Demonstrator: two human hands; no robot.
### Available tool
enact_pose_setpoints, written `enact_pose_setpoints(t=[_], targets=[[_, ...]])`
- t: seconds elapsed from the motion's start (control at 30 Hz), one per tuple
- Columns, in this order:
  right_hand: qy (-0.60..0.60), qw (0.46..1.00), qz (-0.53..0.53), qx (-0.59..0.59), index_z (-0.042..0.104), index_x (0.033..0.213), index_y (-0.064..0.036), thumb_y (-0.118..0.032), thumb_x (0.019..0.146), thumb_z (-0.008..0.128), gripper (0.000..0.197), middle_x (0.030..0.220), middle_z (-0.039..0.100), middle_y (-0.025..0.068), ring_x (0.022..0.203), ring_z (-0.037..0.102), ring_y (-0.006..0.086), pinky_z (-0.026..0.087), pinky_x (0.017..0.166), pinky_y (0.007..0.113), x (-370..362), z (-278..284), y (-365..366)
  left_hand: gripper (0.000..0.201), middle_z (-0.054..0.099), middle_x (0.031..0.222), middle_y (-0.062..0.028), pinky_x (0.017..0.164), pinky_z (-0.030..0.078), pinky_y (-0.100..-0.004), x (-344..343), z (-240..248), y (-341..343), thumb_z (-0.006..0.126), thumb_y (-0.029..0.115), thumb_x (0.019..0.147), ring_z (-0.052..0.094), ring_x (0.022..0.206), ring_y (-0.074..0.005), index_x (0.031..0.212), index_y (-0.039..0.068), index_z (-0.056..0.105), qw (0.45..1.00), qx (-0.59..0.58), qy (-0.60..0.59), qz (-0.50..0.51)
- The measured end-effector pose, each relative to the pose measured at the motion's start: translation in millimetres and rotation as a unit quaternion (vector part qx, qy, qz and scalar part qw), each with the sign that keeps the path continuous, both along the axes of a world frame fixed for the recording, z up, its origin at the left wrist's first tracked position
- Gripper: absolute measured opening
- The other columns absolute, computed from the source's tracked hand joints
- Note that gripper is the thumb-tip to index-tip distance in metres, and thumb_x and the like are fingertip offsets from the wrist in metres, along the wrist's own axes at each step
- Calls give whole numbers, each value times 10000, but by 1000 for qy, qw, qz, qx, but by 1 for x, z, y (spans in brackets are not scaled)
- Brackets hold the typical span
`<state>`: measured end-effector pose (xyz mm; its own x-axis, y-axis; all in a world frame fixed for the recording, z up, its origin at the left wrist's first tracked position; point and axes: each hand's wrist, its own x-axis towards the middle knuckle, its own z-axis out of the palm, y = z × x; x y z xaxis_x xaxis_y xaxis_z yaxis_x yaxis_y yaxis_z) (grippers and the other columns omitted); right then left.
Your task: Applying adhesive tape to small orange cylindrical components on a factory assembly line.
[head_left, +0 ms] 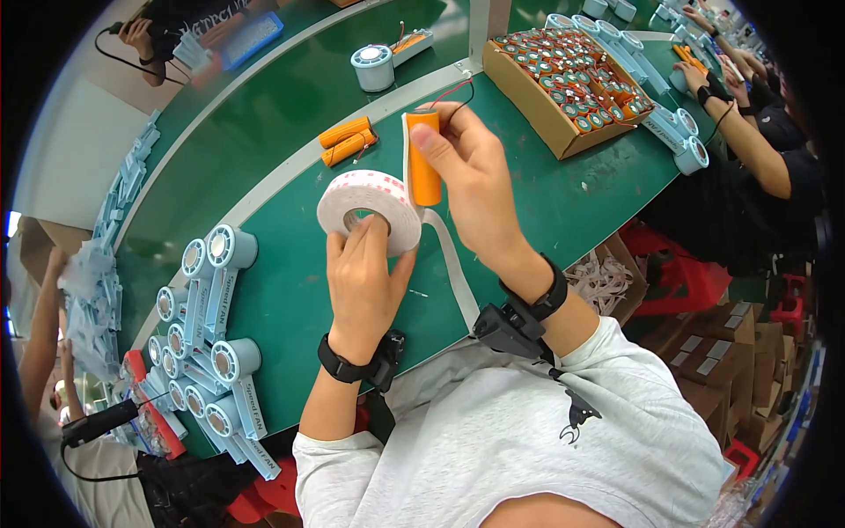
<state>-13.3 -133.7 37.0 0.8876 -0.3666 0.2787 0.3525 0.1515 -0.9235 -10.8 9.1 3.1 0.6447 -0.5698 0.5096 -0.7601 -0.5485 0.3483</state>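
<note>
My left hand grips a wide roll of white double-sided tape with red marks, fingers reaching into its core. In my right hand an orange cylindrical battery stands upright, thumb on its face and the other fingers partly hidden behind. Red and black wires rise from its top. White tape runs along the battery's left side, touching it, just above the roll. From beside the roll a loose pale strip hangs toward the table's near edge. Two orange batteries with wires lie beyond the roll.
A cardboard box full of batteries stands at back right. Light-blue handheld fans cluster at left; another fan with its handle opened stands behind. A box of discarded strips sits below the right edge. Co-workers' arms show at both sides.
</note>
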Motion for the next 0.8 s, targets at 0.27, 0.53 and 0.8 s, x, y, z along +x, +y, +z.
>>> enact_pose_setpoints(t=[0.27, 0.53, 0.8], targets=[[6, 976, -70, 208, 519, 957, 0, -131, 910, 504, 140, 851, 523, 16, 806, 515, 92, 417, 743, 245, 39, -32, -39, 313, 593, 847, -129, 698, 396, -324, 1, 8, -13, 651, 39, 648, 565, 816, -240, 933, -25, 539, 990, 110, -77, -33], [-153, 982, -52, 94, 513, 1077, 11, -78, 873, 564, 228, 989, 552, 45, 915, 537, 134, 420, 858, 289, 18, 17, -111, 151, 586, 709, -100, 563, 448, -354, 20, 13, -18, 618, 131, 776, 577, 646, -263, 872, 16, 595, 959, 211, 145, -122], [-35, 989, 35, 142, 541, 1105, 23, 48, 773, 632, 345, 996, 587, 67, 899, 574, 129, 484, 791, 244, -13, -22, -115, 522, 607, 928, -126, 906, 399, -410, 82, 47, 66, 757, 66, 569, 576, 894, -297, 1053, 42, 564, 942, 207, -202, 169]])
